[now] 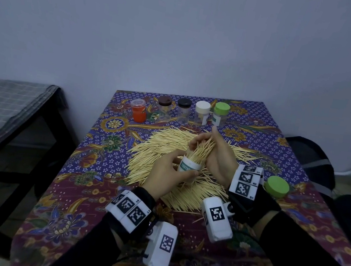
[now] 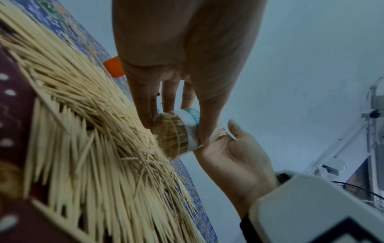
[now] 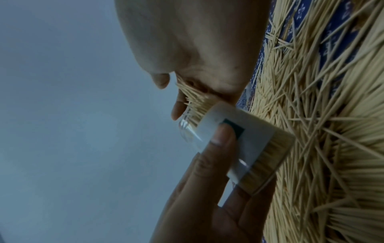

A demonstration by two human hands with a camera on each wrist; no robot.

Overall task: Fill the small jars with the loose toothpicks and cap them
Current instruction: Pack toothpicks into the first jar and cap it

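Observation:
My left hand (image 1: 179,167) grips a clear jar (image 1: 189,168) with a white and teal label, tilted over the pile of loose toothpicks (image 1: 162,151). The jar (image 2: 180,133) is packed with toothpicks. My right hand (image 1: 206,145) holds a bundle of toothpicks (image 1: 202,150) whose lower ends sit in the jar's mouth. In the right wrist view the bundle (image 3: 193,100) enters the jar (image 3: 236,139), and my left hand's thumb (image 3: 221,136) lies across the label. A loose green cap (image 1: 277,186) lies on the cloth to the right.
Along the table's far edge stand an orange jar (image 1: 138,111) and jars capped brown (image 1: 164,105), black (image 1: 184,107), white (image 1: 202,111) and green (image 1: 220,113). The patterned tablecloth (image 1: 81,205) covers the table. A dark bench (image 1: 14,108) stands left; a dark bag (image 1: 312,157) lies right.

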